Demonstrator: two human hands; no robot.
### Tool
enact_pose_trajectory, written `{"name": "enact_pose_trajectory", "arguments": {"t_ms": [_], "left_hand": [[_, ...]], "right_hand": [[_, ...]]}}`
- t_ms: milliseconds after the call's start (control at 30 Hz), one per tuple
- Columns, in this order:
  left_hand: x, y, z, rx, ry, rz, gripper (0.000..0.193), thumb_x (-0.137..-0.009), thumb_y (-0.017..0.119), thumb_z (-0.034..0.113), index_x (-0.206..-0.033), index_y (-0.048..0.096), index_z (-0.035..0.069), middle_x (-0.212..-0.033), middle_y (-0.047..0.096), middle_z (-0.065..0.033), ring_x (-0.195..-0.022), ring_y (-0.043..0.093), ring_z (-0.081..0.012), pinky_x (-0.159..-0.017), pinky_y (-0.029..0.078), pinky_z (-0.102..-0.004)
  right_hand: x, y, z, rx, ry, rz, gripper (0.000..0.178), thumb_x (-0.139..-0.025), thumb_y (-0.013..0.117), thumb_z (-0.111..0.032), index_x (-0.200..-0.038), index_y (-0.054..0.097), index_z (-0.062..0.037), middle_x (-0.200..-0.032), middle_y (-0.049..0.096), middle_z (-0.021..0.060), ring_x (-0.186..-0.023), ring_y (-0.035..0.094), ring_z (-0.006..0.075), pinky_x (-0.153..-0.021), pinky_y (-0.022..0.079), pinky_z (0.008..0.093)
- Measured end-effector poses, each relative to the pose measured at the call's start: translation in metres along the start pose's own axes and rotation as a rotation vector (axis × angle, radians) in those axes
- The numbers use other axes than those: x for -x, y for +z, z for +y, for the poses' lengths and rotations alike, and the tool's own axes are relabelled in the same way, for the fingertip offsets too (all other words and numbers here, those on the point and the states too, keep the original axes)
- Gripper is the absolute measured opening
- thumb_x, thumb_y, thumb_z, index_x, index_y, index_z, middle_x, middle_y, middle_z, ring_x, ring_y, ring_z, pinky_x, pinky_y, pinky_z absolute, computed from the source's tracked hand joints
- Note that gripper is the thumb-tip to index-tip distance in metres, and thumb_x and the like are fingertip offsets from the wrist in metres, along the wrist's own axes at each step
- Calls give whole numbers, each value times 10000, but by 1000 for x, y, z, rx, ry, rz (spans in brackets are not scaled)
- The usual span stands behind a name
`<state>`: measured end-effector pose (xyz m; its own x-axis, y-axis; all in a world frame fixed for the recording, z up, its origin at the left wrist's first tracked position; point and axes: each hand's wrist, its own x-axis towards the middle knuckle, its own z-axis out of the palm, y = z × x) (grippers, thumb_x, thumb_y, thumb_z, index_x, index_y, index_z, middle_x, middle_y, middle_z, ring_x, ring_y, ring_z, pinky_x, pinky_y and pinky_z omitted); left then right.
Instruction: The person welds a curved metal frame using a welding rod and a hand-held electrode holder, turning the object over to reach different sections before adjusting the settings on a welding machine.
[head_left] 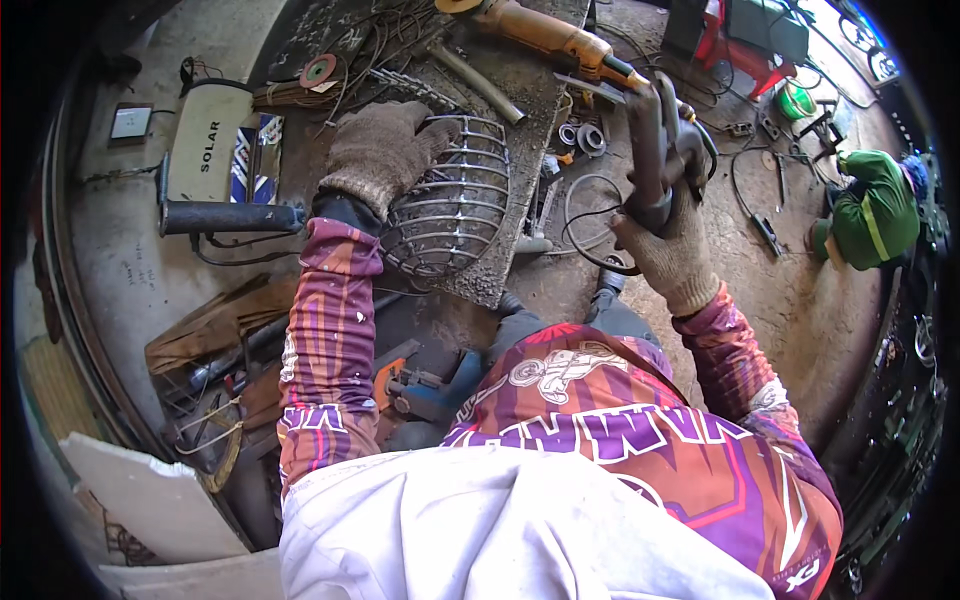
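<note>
My left hand (pixel 385 155), in a brown knitted glove, grips the upper left side of a rounded cage of welded metal rods (pixel 460 205). This cage lies on the dark, gritty worktable (pixel 490 285), and the glove hides part of its rim. Raised to the right of the table, my gloved right hand (pixel 672 250) is closed around a dark, curved, two-armed tool (pixel 652 150). A black cable loops beside that tool; its exact kind I cannot make out. Beyond the cage rest a hammer (pixel 475 80) and an orange angle grinder (pixel 550 38).
A grinding disc (pixel 318 70) lies among cables at the table's far left. Left of the table stands a pale box (pixel 208 140). Cables and tools litter the floor at right, where a person in green (pixel 875 210) crouches. A green bowl (pixel 797 100) sits farther back.
</note>
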<state>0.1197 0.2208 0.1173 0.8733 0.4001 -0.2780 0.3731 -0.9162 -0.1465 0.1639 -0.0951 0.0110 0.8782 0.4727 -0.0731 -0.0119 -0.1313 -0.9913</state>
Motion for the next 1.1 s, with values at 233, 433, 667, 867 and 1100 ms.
{"name": "enact_pose_trajectory", "arguments": {"t_ms": [233,433,667,867,1100], "left_hand": [[18,7,2,32,71,250,433,-860,715,455,-1059,721,70,-1063,664,-135,-1056,624,-323,-915,488,-424],[29,11,-2,78,164,221,417,-856,727,451,-934,714,42,-822,681,-120,-804,670,-293,-747,516,-412],[-27,21,-40,766,492,-73,249,-962,663,266,-909,704,26,-767,680,-92,-680,610,-127,-648,512,-278],[-4,-19,-50,-306,937,421,189,-964,616,157,-1096,674,35,-829,682,-78,-688,628,-143,-620,530,-283],[72,-33,-40,857,243,255,197,-968,614,201,-922,710,35,-747,652,-47,-662,614,-143,-551,469,-311]], "right_hand": [[25,-23,30,-31,47,-195,553,-799,761,-244,-1212,499,14,-880,639,127,-805,643,254,-732,508,356],[45,-21,70,-22,24,-172,582,-817,765,-250,-1248,469,5,-914,630,83,-816,626,200,-758,507,325],[50,-15,67,-283,57,-200,570,-896,715,-355,-1260,456,-2,-890,612,40,-764,585,119,-676,489,286],[55,-22,78,-283,28,-129,604,-903,699,-389,-1277,448,13,-842,608,31,-724,585,125,-649,485,281],[39,-26,84,-280,-18,-289,777,-880,715,-381,-1408,304,14,-928,592,79,-805,605,151,-711,500,300]]}}
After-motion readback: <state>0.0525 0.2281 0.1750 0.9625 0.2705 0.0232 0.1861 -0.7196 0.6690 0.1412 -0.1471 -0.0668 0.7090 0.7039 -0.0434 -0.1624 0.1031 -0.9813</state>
